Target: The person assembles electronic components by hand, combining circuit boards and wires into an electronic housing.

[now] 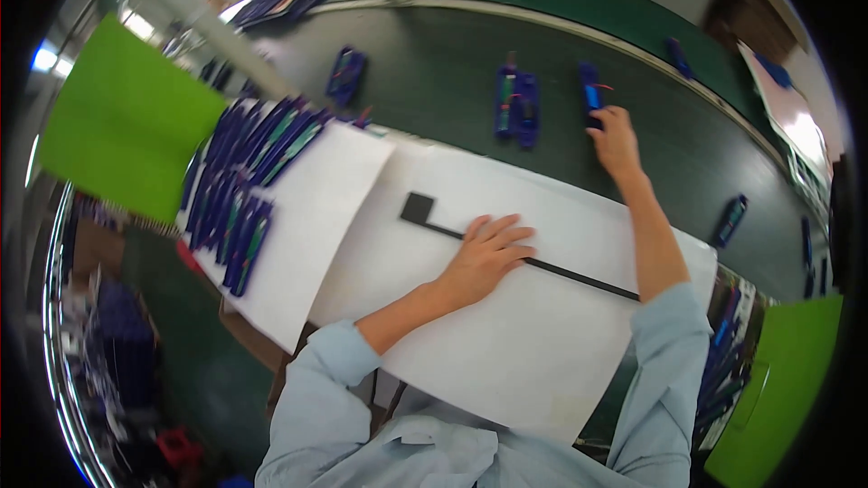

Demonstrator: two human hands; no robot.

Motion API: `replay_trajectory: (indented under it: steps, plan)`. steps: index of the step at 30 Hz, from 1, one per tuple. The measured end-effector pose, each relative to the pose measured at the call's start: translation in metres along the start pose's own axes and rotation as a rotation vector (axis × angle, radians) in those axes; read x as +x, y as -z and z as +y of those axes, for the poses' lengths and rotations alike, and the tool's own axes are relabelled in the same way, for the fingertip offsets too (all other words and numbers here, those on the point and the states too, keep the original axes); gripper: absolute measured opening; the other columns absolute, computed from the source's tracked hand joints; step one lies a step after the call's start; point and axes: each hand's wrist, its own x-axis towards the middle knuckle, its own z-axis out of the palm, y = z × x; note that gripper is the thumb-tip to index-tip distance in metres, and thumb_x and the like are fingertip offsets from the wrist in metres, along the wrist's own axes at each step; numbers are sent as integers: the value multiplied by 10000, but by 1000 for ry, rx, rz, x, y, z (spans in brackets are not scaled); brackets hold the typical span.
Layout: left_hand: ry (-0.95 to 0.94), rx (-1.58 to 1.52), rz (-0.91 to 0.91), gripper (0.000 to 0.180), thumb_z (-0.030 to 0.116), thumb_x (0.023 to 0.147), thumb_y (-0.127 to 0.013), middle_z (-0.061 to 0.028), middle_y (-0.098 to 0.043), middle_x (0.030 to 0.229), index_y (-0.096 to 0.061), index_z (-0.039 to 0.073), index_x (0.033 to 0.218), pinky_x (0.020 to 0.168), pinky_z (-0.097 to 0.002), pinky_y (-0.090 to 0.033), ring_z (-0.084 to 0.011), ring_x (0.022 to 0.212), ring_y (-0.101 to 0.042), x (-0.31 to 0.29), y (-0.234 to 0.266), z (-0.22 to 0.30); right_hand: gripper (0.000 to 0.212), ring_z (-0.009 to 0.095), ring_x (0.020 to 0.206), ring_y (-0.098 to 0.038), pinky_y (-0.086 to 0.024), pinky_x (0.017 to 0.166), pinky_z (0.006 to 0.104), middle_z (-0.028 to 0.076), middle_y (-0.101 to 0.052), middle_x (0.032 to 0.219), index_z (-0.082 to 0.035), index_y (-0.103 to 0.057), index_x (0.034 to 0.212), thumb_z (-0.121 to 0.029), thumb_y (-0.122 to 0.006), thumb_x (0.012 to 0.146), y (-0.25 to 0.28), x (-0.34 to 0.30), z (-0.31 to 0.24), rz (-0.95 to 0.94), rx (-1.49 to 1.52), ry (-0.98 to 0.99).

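My right hand (617, 140) reaches onto the green belt (434, 81), its grip closing on a small blue pack (589, 93). The pack looks light and stiff; best held by its long sides. My left hand (485, 256) lies spread flat on the white sheet (506, 343).

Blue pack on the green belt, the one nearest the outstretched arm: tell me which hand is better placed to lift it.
Right. The right hand already reaches onto the belt and touches the blue pack, while the left hand lies flat on the white sheet, well short of it.
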Motion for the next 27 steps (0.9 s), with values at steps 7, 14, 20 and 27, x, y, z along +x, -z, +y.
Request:
replay_trajectory:
  steps: [7,14,20,27]
  plan:
    - [171,76,217,346,79,916,-720,-93,-621,1326,-653,103,1255,1150,-513,-329,-281,1359,-505,-31,32,34,339,340,1082,-646,-551,877,390,198,-536,1295,-8,-658,1168,43,-758,848,100,-146,-145,-155,345,138]
    - [473,559,463,195,132,863,-768,-61,-647,1003,-644,117,1013,885,-422,-406,-271,971,-609,-120,173,18,398,311,913,-637,-547,794,391,193,-528,1205,-16,-694,1103,19,-864,744,169,-358,-226,-435,271,-145]
    - [782,1152,255,263,169,879,-750,-85,-646,1064,-631,108,1106,904,-474,-437,-324,1062,-606,-230,246,-39,421,261,805,-642,-543,690,342,160,-550,1148,-27,-661,1184,-29,-851,809,163,-351,-234,-283,434,-230]
    - [668,848,356,142,154,972,-686,-87,-636,949,-629,70,1072,834,-435,-441,-293,886,-630,-172,203,21,379,185,613,-627,-515,613,305,108,-708,933,8,-602,1282,-100,-740,945,153,-317,-193,-226,448,-555]
